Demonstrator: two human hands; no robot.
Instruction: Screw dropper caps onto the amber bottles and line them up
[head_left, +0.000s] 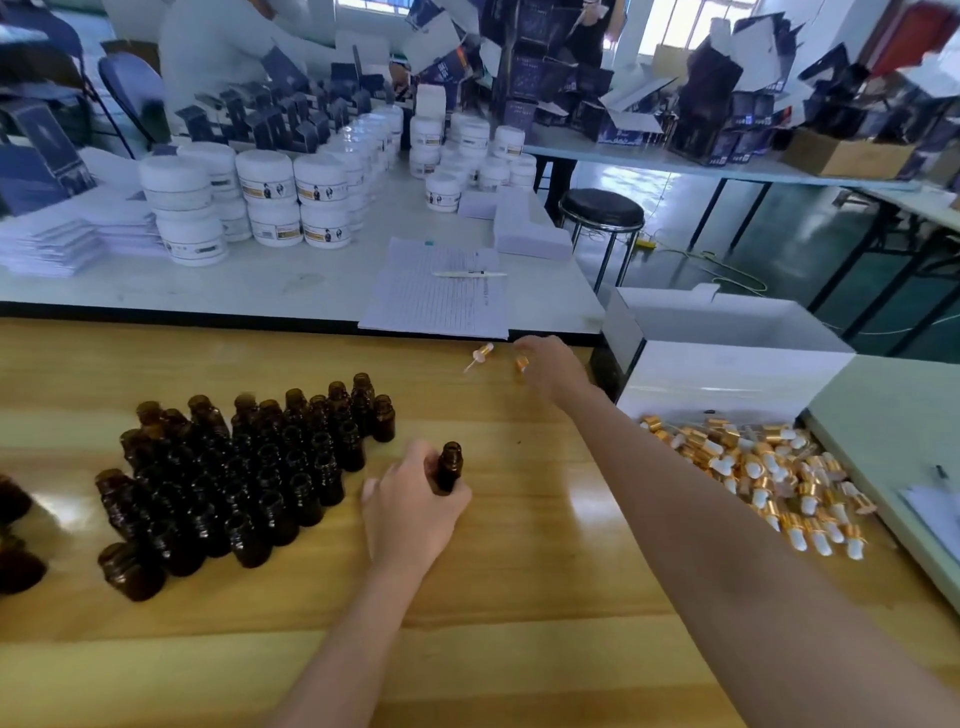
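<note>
The left hand grips an uncapped bottle. The right hand meets a cap at the far edge of the tabletop. I cannot tell whether it grasps the cap.

wood table | L: amber bottles – uncapped, bunched | R: dropper caps heap | far edge: 1 loose cap

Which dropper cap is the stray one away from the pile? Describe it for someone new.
On the wooden table, go to the far edge, right by the lined paper sheet on the adjoining white table. The lone dropper cap lies there on its side, left of the right hand. Unlike the gold cap at that hand's fingertips, nothing touches it and its pale tube shows.
</note>
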